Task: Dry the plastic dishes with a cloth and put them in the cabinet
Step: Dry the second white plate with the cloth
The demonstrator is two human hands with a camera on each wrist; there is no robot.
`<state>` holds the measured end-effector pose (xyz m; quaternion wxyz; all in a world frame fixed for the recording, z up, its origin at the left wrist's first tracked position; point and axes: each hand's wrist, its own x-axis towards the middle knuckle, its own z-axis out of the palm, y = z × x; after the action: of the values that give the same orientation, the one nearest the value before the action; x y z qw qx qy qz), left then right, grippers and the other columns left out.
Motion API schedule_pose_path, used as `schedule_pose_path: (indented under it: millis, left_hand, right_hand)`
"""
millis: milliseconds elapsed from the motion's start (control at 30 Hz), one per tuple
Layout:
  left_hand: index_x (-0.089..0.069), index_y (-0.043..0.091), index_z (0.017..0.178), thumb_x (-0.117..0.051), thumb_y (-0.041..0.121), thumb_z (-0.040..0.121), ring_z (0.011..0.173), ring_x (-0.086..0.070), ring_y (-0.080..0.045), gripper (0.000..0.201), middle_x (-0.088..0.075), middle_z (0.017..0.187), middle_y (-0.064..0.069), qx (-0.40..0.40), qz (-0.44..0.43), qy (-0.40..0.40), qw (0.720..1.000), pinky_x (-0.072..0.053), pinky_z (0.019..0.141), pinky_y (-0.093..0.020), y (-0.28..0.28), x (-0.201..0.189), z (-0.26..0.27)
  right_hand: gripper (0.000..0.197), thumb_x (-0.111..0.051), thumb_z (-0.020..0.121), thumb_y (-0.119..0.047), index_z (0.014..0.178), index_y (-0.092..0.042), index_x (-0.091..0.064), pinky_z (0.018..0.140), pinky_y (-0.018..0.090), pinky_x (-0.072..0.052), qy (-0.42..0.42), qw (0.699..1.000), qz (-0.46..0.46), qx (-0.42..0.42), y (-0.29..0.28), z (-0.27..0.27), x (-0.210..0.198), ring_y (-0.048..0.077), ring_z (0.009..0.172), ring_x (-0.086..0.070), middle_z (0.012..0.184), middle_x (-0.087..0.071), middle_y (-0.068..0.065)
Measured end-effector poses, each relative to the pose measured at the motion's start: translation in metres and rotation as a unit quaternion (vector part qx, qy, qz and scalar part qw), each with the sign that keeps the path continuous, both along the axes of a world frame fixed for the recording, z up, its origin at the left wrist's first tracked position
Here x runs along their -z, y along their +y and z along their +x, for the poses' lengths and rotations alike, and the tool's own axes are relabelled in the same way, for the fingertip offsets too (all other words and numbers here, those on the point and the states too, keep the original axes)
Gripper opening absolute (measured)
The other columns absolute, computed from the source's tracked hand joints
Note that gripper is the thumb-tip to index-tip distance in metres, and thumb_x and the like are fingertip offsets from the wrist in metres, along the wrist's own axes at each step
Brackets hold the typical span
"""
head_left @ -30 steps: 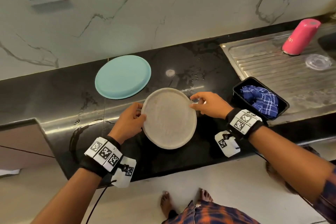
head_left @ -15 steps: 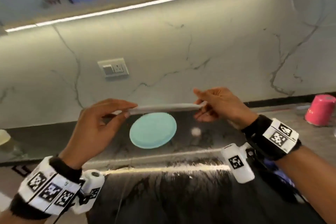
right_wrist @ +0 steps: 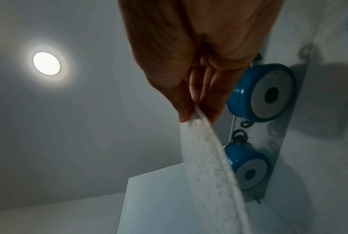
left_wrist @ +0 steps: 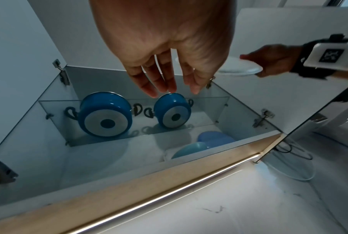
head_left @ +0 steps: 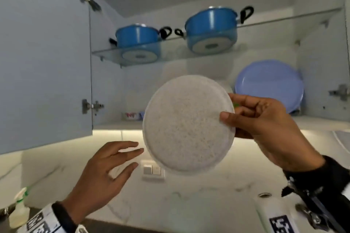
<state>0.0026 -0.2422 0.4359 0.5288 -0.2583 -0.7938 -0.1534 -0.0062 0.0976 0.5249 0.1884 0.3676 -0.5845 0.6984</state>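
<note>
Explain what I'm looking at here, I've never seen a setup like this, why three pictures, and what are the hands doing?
No machine here: a person wears three cameras, one on the head and one on each wrist. The head view looks up into an open wall cabinet. The right hand pinches the rim of a speckled white plate, raised in front of the lower shelf. The left hand is open just beside it, holding nothing. Two blue pots stand on the glass shelf; a lilac plate leans on the shelf below. The wrist views show each hand from underneath.
</note>
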Motion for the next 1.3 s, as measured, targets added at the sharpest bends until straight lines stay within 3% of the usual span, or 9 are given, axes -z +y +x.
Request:
schedule_pose_path:
  millis: [67, 167, 367, 567, 667, 733, 833, 1033, 1300]
  left_hand:
    - [-0.066, 0.038, 0.123, -0.057, 0.047, 0.089, 0.117, -0.055, -0.001, 0.036, -0.059, 0.125, 0.025, -0.024, -0.003, 0.001, 1.0, -0.035, 0.101, -0.01, -0.01, -0.019, -0.019]
    - [-0.064, 0.04, 0.123, -0.054, 0.056, 0.09, 0.117, -0.054, -0.001, 0.039, -0.058, 0.123, 0.023, -0.034, -0.005, -0.016, 0.999, -0.035, 0.101, -0.01, -0.026, -0.044, -0.057]
    - [-0.071, 0.031, 0.116, -0.052, 0.067, 0.085, 0.107, -0.055, 0.001, 0.051, -0.063, 0.112, 0.019, -0.045, 0.005, -0.037, 0.998, -0.038, 0.094, -0.01, -0.047, -0.081, -0.139]
    - [-0.073, 0.03, 0.107, -0.049, 0.075, 0.082, 0.095, -0.06, 0.001, 0.057, -0.066, 0.102, 0.018, -0.022, -0.015, -0.103, 0.994, -0.049, 0.083, -0.024, -0.058, -0.102, -0.219]
    - [-0.074, 0.028, 0.099, -0.048, 0.084, 0.072, 0.093, -0.059, -0.004, 0.068, -0.068, 0.098, 0.007, -0.008, -0.039, -0.144, 0.989, -0.046, 0.077, -0.02, -0.061, -0.111, -0.24]
    - [-0.067, 0.043, 0.098, -0.048, 0.09, 0.066, 0.091, -0.059, -0.001, 0.059, -0.067, 0.101, 0.008, -0.015, -0.057, -0.176, 0.983, -0.044, 0.076, -0.014, -0.063, -0.123, -0.248]
    - [-0.057, 0.054, 0.099, -0.066, 0.072, 0.072, 0.099, -0.057, 0.001, 0.033, -0.062, 0.109, 0.014, -0.039, -0.085, -0.242, 0.966, -0.04, 0.079, -0.006, -0.067, -0.15, -0.257]
    - [-0.055, 0.041, 0.13, -0.068, 0.051, 0.086, 0.122, -0.05, -0.005, 0.047, -0.052, 0.131, 0.016, -0.069, -0.139, -0.383, 0.911, -0.044, 0.097, -0.019, -0.055, -0.2, -0.292]
    - [-0.034, 0.028, 0.152, -0.065, 0.048, 0.091, 0.136, -0.042, -0.015, 0.071, -0.04, 0.152, 0.008, -0.109, -0.222, -0.414, 0.876, -0.035, 0.111, -0.028, -0.024, -0.2, -0.339]
  right_hand:
    - [0.044, -0.078, 0.066, -0.019, 0.109, -0.016, -0.072, 0.065, 0.031, -0.06, 0.058, 0.998, -0.001, 0.021, 0.004, -0.01, -0.032, 0.021, 0.072, -0.069, 0.073, -0.068, 0.015]
    - [0.029, -0.073, 0.082, -0.011, 0.111, -0.017, -0.069, 0.065, 0.023, -0.057, 0.138, 0.987, 0.016, 0.082, 0.006, -0.039, -0.079, 0.013, 0.074, -0.068, 0.078, -0.068, 0.007]
    - [0.021, -0.072, 0.09, -0.017, 0.109, -0.013, -0.065, 0.082, 0.043, -0.059, 0.241, 0.941, 0.124, 0.205, -0.014, -0.128, -0.153, 0.021, 0.092, -0.068, 0.097, -0.071, 0.001]
    - [0.013, -0.07, 0.09, -0.02, 0.101, -0.019, -0.063, 0.082, 0.043, -0.054, 0.312, 0.845, 0.271, 0.34, -0.065, -0.219, -0.169, 0.018, 0.087, -0.061, 0.093, -0.063, -0.005]
    - [0.013, -0.069, 0.091, -0.02, 0.101, -0.02, -0.061, 0.081, 0.038, -0.05, 0.303, 0.812, 0.321, 0.383, -0.087, -0.254, -0.172, 0.017, 0.085, -0.057, 0.095, -0.062, -0.005]
    - [0.013, -0.068, 0.092, -0.02, 0.102, -0.02, -0.06, 0.077, 0.032, -0.045, 0.29, 0.804, 0.336, 0.396, -0.099, -0.274, -0.177, 0.016, 0.085, -0.055, 0.096, -0.06, -0.006]
    - [0.017, -0.067, 0.092, -0.021, 0.107, -0.019, -0.06, 0.077, 0.029, -0.041, 0.277, 0.797, 0.356, 0.403, -0.116, -0.298, -0.189, 0.017, 0.088, -0.056, 0.1, -0.062, -0.005]
    - [0.022, -0.068, 0.092, -0.025, 0.112, -0.02, -0.062, 0.081, 0.029, -0.042, 0.257, 0.772, 0.42, 0.402, -0.145, -0.338, -0.206, 0.022, 0.096, -0.059, 0.107, -0.067, 0.001]
    - [0.03, -0.067, 0.094, -0.026, 0.122, -0.02, -0.059, 0.084, 0.028, -0.037, 0.237, 0.751, 0.47, 0.399, -0.159, -0.364, -0.212, 0.024, 0.109, -0.057, 0.119, -0.064, 0.003]
